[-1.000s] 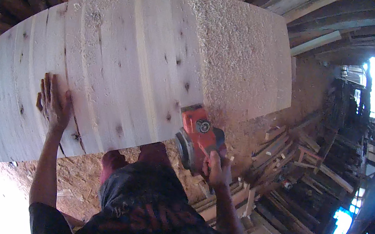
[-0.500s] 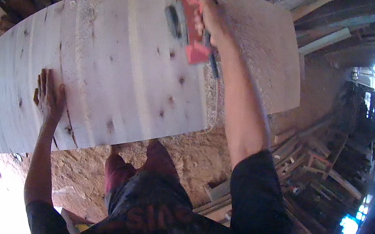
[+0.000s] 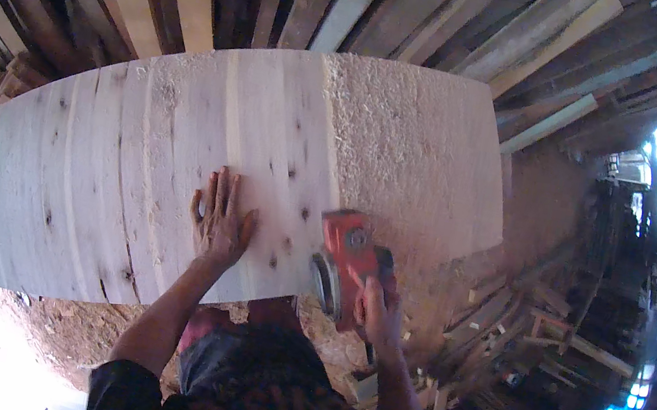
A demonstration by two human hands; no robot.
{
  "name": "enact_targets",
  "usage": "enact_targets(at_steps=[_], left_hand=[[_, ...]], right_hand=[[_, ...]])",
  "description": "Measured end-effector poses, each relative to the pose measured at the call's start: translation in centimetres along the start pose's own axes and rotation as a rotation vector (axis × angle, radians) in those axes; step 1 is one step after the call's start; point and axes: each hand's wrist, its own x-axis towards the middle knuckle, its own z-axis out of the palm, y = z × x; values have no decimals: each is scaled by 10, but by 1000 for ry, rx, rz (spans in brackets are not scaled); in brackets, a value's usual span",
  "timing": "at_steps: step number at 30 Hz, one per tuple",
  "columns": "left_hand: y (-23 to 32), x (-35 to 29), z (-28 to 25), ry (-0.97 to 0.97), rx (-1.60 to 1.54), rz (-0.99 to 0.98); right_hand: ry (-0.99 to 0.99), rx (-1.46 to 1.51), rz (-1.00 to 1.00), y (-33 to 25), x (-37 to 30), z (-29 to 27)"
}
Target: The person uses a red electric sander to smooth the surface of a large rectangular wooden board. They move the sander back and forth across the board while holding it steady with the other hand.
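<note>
One broad wooden panel [image 3: 75, 196] before us, shavings [image 3: 384, 140] over its right part, red power planer [image 3: 350, 255] back at the near edge, our right hand [image 3: 378, 312] gripping it, our left hand [image 3: 220, 230] spread on the panel, shifted rightward since earlier.

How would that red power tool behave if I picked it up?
The power tool would probably feel rigid, since its casing looks hard and blocky. It's likely manageable one-handed: only the right hand holds it. It might feel lopsided, with that round part sticking out on its left.
</note>
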Motion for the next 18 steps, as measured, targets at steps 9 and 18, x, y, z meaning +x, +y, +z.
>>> enact_targets(at_steps=[9,18], left_hand=[[5,6,-12,-17,40,-25],[2,6,-8,-41,98,-37]], right_hand=[[-257,-163,-216,-213,292,118],[-207,-298,-277,-123,202,30]])
